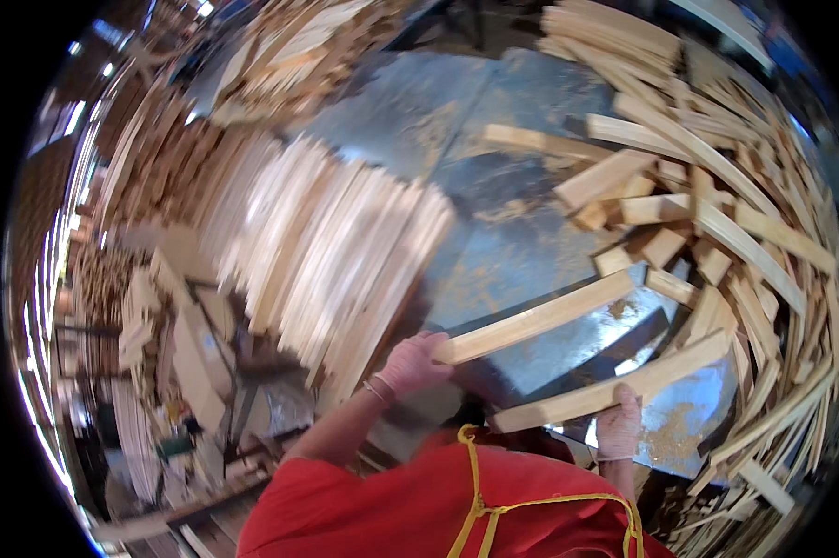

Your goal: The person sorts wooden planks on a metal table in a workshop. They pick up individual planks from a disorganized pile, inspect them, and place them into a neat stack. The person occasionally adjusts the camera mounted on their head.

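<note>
My left hand (415,363) is closed around the near left end of a pale wooden strip (536,322), which points away to the right over the metal table. With my right hand (619,424) I grip a second, slightly curved wooden piece (587,395) from its near side, right of its middle. This piece lies closer to my body, and its left end reaches in front of my chest. The two pieces are apart, roughly side by side. The fingers of both hands are partly hidden.
The metal table (503,251) carries scattered sawdust. To the left lies a wide row of long wooden strips (345,251), with more stacks behind. On the right is a tangled heap of wooden offcuts (717,219), and a board stack (610,37) stands at the far right.
</note>
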Motion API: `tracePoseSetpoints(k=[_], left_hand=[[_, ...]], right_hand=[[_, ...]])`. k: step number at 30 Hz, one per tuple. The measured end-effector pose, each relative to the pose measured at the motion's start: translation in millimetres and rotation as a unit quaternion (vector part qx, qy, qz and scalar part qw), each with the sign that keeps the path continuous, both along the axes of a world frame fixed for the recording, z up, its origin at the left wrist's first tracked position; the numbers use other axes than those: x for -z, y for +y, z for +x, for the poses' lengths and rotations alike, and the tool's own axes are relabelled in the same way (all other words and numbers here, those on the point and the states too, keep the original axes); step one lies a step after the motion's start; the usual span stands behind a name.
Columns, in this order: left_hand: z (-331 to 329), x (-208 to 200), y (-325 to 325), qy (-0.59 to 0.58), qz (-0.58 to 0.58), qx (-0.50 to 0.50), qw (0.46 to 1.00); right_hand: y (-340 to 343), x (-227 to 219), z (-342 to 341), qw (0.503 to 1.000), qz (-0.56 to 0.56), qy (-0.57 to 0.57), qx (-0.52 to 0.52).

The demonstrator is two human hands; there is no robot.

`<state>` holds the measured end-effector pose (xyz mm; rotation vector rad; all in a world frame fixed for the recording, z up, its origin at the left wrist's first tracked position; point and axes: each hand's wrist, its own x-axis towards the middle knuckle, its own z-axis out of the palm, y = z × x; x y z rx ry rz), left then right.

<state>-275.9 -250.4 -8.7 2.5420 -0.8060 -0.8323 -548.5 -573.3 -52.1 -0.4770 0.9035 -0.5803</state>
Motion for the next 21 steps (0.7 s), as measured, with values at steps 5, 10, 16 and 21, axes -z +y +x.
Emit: tracePoseSetpoints(k=[5, 10, 16, 21], left_hand=[[-39, -1, 92, 0.169, -0.17, -0.158, 0.958], [-45, 7, 127, -0.009, -0.135, -0.191, 0.972], [-1, 74, 269, -0.389, -0.121, -0.506, 0.76], [43, 70, 286, 0.237, -0.511, -0.726, 0.395]], right_hand=[[80, 42, 110, 0.973, -0.068, 0.07, -0.208], [167, 48, 232, 0.918, -0.13, 0.084, -0.365], [253, -6, 269, 0.87, -0.137, -0.027, -0.474], [255, 16, 269, 0.894, -0.1, 0.048, -0.433]])
